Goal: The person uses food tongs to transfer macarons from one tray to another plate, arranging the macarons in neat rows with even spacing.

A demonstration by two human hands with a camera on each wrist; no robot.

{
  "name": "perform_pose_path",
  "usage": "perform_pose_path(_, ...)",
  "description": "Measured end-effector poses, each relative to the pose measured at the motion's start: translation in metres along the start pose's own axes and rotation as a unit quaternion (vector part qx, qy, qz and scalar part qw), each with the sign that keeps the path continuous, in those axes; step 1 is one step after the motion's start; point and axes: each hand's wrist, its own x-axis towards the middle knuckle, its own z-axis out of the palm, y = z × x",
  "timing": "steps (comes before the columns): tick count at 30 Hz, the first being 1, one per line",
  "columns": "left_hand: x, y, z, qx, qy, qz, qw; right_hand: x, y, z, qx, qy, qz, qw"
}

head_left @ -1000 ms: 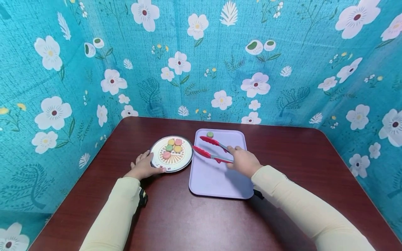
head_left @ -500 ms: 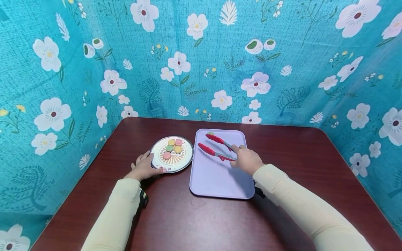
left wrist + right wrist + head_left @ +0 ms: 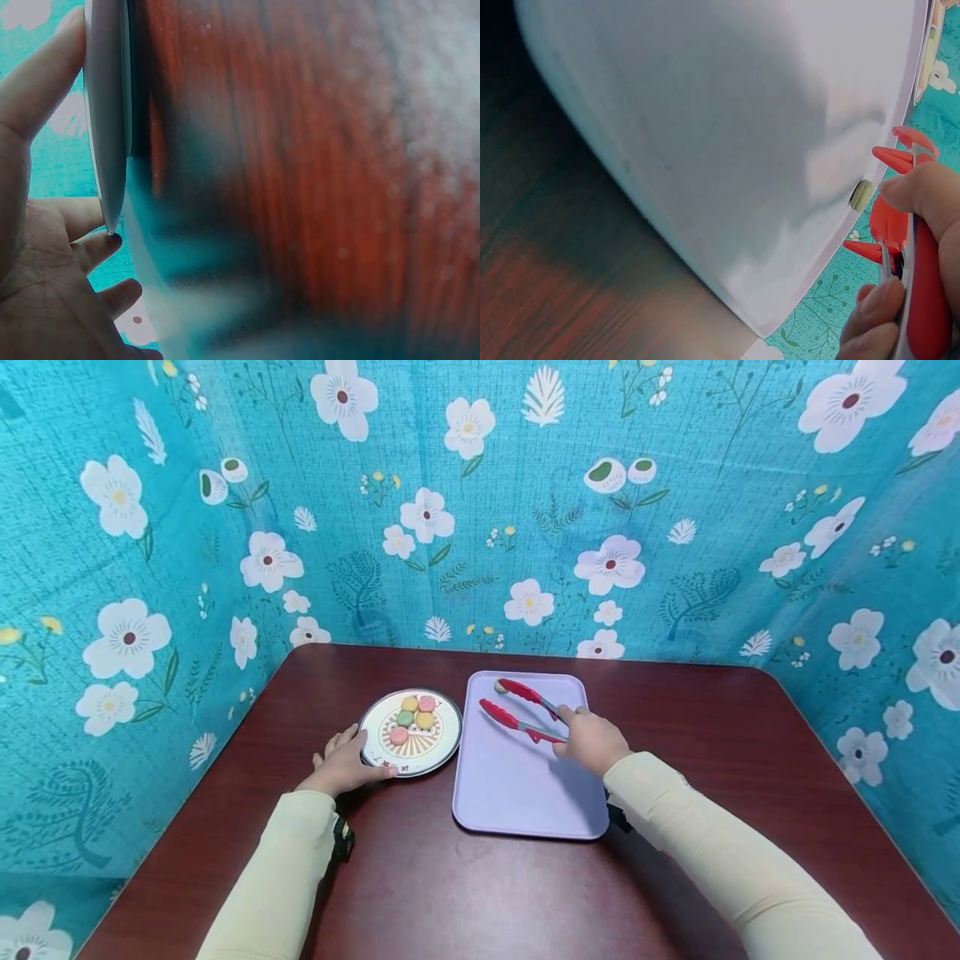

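My left hand [image 3: 343, 762] holds the round white plate [image 3: 437, 752] at its left rim, thumb in front and fingers farther back. On that plate lie several pink, yellow and green macarons [image 3: 406, 718]. In the left wrist view the thumb [image 3: 45, 71] touches the plate's edge [image 3: 105, 112]. My right hand [image 3: 595, 741] grips red-tipped tongs [image 3: 525, 692] over the lilac tray [image 3: 498, 793], their jaws spread apart. A single green macaron [image 3: 501, 687] sits near the tray's far left corner, right by the far tong tip; the right wrist view shows this macaron [image 3: 861, 195] between the spread tips.
The plate stands close to the tray's left edge on a dark red-brown table [image 3: 420, 877]. A blue floral cloth [image 3: 480, 543] hangs behind the table and along its sides.
My right hand has moved the tongs slightly right, off the tray's left edge, and the far tip has come beside the lone green macaron. The left hand and plate have stayed put.
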Motion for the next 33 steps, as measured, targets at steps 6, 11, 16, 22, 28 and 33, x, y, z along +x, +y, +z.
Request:
perform_pose_path(6, -0.001, 0.0, 0.002, 0.001, 0.0, 0.001, 1.0, 0.003, 0.003, 0.003, 0.002, 0.005, 0.0, 1.0)
perform_pose_path(11, -0.001, -0.001, 0.003, 0.002, 0.001, 0.002, 1.0, 0.004, 0.003, 0.003, 0.004, 0.007, 0.005, 1.0)
perform_pose_path(16, -0.001, -0.001, 0.003, 0.007, 0.005, 0.003, 1.0, 0.006, 0.003, 0.003, 0.005, 0.011, 0.006, 1.0)
perform_pose_path(22, 0.0, 0.0, 0.002, 0.007, 0.007, 0.0, 1.0, 0.01, 0.003, 0.003, 0.001, 0.008, 0.014, 1.0)
perform_pose_path(28, -0.002, 0.001, 0.001, 0.007, 0.007, 0.004, 0.9999, 0.013, 0.003, 0.003, -0.002, 0.009, 0.018, 1.0)
perform_pose_path(33, -0.001, 0.0, 0.001, 0.007, 0.009, 0.005, 0.9999, 0.016, 0.005, 0.004, -0.001, 0.007, 0.026, 1.0)
